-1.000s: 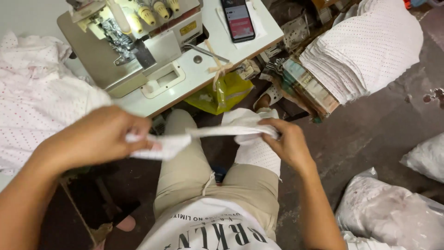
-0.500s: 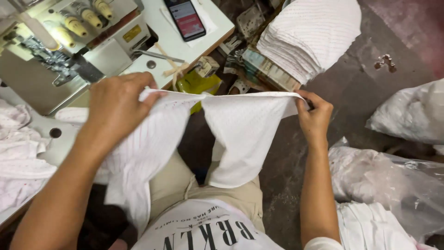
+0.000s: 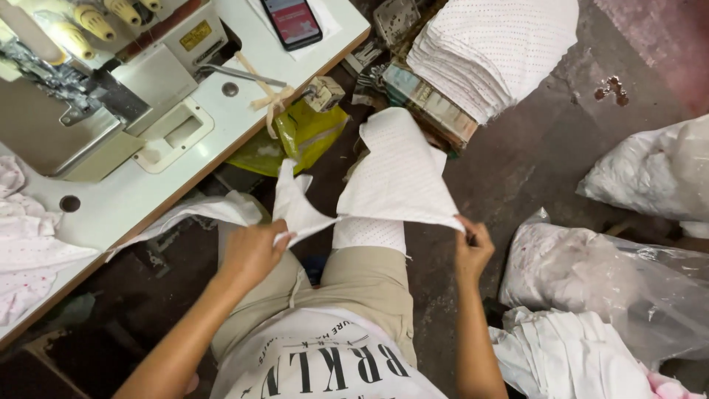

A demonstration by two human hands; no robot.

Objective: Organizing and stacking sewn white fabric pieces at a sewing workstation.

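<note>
A white perforated fabric piece [image 3: 395,177] is stretched between both hands above my lap. My left hand [image 3: 251,251] pinches its left end, where a loose flap sticks up and a strip trails left toward the table edge. My right hand [image 3: 473,247] grips the right corner of the same piece. The cloth hangs in front of my knees, over beige shorts [image 3: 362,284].
A sewing machine [image 3: 81,96] stands on the white table [image 3: 148,199] at upper left, with a phone [image 3: 292,21] beyond it. A stack of white fabric [image 3: 491,52] sits upper right. Plastic bags of cloth [image 3: 613,273] lie on the floor at right. A yellow bag [image 3: 295,137] hangs under the table.
The fabric was held high and spread wide; it is now lower and folded closer over my lap, with both hands drawn down and nearer my body.
</note>
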